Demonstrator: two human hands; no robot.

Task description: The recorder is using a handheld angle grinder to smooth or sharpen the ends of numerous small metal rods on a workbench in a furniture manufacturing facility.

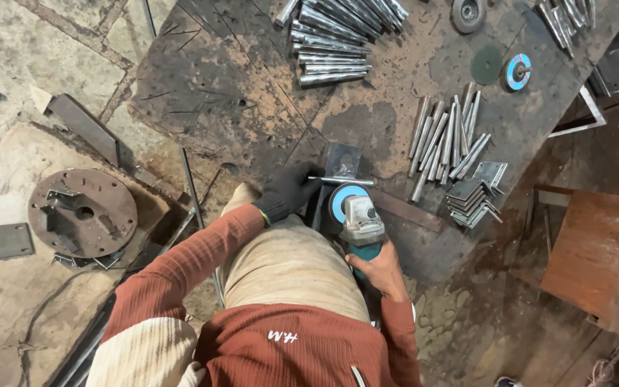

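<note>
1. Workbench (266, 93): big rusty steel plate, scarred and dusty, carries everything below
2. Stock on it: a heap of bright steel tubes (338, 39) at the far edge, a second lot of thinner rods (447, 140) laid side by side to the right, more bars (566, 20) at the far right corner. None of these look touched; I'd read them as the backlog
3. Stack of small angle brackets (476, 195) just right of the work spot, near the rods. Can't tell if they're finished parts or blanks
4. Spare discs: green disc (486, 64) and blue flap disc (516, 72) lying flat, well apart from the hands
5. Angle grinder (358, 218): teal body, blue disc facing up-left, sitting right at the workpiece
6. Workpiece: small steel plate (343, 159) with a thin rod (344, 180) lying across its near edge, just beyond the grinder disc. No sparks visible, so whether the disc is cutting is unclear
7. Left hand (289, 190): black glove, fingers curled and pressed together, pinning the near end of the rod
8. Right hand (380, 271): bare, fingers wrapped tight round the grinder's rear handle
9. Progress call: one piece in hand, most stock still waiting; early to mid run
</note>
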